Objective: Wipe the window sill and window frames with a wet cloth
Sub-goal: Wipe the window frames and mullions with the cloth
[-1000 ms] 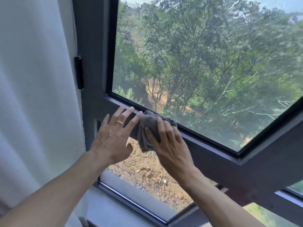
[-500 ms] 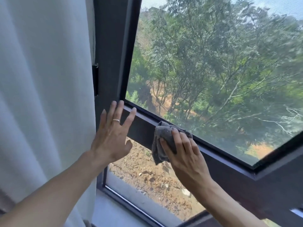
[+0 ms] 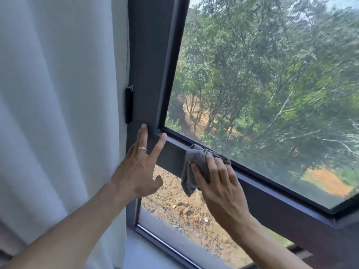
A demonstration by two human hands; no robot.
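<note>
No readable text, labels, brands or numbers anywhere.

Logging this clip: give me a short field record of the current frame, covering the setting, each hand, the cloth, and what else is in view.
setting: dark grey window frame with a white curtain to its left
left hand: fingers straight and spread, fingertips touching the frame near its corner; a ring on one finger
right hand: fingers pressing the cloth against the horizontal frame bar
cloth: grey, bunched, a loose end hanging below the bar
glass: trees and bare soil visible outside
sill: pale, at the bottom, not being touched
</note>
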